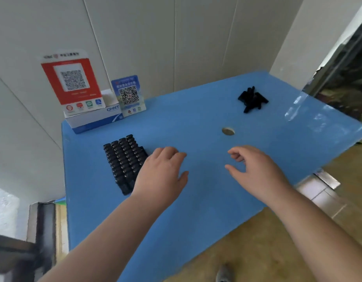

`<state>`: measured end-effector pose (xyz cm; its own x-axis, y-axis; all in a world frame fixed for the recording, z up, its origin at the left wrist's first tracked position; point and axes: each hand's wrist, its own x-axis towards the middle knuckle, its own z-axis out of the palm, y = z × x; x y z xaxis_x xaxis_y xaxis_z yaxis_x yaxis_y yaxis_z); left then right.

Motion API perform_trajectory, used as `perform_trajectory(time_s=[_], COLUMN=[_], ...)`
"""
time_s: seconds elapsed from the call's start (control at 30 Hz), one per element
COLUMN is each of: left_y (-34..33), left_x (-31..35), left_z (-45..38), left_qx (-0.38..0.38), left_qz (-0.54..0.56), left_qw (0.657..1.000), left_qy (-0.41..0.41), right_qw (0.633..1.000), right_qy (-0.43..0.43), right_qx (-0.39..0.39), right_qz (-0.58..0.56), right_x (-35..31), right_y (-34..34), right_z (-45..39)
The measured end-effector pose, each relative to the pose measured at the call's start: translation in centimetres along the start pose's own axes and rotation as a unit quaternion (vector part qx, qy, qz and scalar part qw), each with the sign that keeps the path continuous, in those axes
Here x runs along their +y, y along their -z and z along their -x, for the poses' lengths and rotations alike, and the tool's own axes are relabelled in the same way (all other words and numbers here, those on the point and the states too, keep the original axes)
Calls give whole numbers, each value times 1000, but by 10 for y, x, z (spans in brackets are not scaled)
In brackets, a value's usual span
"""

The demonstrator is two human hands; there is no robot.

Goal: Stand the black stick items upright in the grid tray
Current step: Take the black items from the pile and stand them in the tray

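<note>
A black grid tray (125,162), filled with upright black stick items, is seen at the left of the blue surface (196,200). The left hand (162,169) is held just beside the tray's right edge, fingers loosely extended and nothing gripped. The right hand (255,169) is held above the surface, fingers relaxed and slightly curled, empty. A loose pile of black stick items (252,99) lies well apart at the far right. Two QR-code signs (74,82) stand at the back left.
</note>
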<state>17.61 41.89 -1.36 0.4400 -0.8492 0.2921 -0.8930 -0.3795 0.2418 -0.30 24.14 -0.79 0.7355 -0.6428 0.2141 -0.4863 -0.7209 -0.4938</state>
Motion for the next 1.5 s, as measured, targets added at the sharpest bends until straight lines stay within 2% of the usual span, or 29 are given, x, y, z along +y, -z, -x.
perform_trajectory(time_s=[0.27, 0.47, 0.6, 0.8, 1.0, 1.27, 1.5], left_y=[-24, -49, -68, -94, -117, -143, -172], left_x=[69, 129, 179, 256, 304, 321, 296], left_z=[-33, -59, -81, -117, -149, -195, -259], left_qx=[-48, -68, -68, -35, -56, -65, -78], left_qz=[-10, -3, -14, -29, -33, -25, -17], left_qw=[996, 995, 994, 999, 998, 997, 996], left_qy=[-72, -79, -83, -29, 17, 31, 46], right_qw=[992, 981, 979, 984, 987, 987, 978], right_qy=[-98, -156, -153, -118, -90, -49, -25], right_qx=[14, 16, 21, -16, -46, -82, -94], right_qz=[81, 116, 132, 134, 123, 128, 184], right_x=[62, 117, 160, 235, 287, 325, 351], right_y=[52, 93, 123, 166, 192, 194, 192], right_z=[39, 46, 44, 28, 14, -35, -110])
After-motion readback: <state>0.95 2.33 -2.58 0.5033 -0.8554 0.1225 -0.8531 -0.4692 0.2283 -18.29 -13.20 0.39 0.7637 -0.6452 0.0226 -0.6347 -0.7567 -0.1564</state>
